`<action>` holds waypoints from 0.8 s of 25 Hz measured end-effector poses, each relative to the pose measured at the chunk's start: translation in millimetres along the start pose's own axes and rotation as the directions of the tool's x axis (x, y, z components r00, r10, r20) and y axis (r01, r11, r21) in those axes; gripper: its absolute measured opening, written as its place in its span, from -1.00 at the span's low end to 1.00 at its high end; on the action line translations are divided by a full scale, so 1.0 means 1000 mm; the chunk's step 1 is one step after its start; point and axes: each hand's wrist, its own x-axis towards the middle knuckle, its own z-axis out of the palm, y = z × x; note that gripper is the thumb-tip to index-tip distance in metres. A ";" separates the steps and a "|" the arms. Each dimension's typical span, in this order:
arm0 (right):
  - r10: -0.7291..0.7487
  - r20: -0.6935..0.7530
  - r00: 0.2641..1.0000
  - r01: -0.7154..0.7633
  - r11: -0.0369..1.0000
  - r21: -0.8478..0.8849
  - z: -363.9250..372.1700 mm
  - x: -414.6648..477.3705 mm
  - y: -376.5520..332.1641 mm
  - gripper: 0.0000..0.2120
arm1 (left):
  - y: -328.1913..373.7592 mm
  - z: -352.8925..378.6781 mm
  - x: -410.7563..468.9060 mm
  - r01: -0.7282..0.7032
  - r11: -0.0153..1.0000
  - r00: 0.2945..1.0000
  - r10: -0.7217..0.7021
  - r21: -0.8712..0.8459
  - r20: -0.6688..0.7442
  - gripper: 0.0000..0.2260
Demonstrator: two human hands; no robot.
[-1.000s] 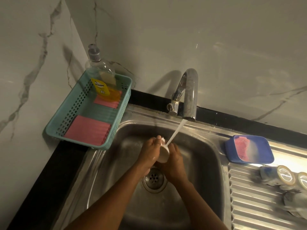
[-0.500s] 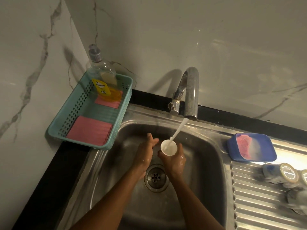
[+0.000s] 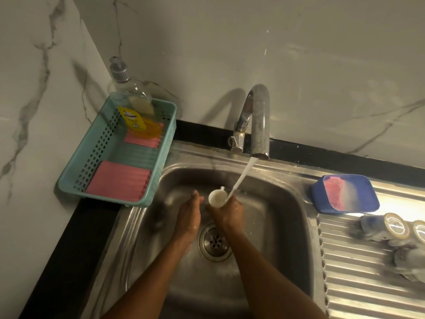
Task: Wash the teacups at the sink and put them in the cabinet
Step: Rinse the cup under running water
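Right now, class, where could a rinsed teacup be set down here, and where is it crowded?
Free: the near ribbed drainboard, bordered by the basin and the blurred cups; the basket floor between its two pink cloths. Crowded: the drainboard's far end by the blue soap dish, and under the tap, where the right hand holds the teacup.

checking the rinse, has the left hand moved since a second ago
Yes. The left hand has let go of the teacup and shifted left, judged against the drain.
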 end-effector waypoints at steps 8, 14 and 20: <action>0.227 0.166 0.960 -0.245 0.965 0.098 -0.017 0.010 -0.009 -0.57 | -0.001 0.008 -0.005 -0.016 1.000 1.000 0.017 0.020 -0.012 -0.63; 0.219 0.358 0.908 -0.373 0.813 0.447 -0.039 -0.019 -0.038 -0.47 | 0.006 0.032 -0.010 -0.359 0.933 0.932 0.357 0.024 0.066 -0.66; -0.077 0.332 0.940 -0.196 0.674 0.712 -0.069 -0.047 -0.068 -0.67 | 0.049 0.042 -0.006 -0.479 0.873 0.868 0.487 -0.090 0.100 -0.83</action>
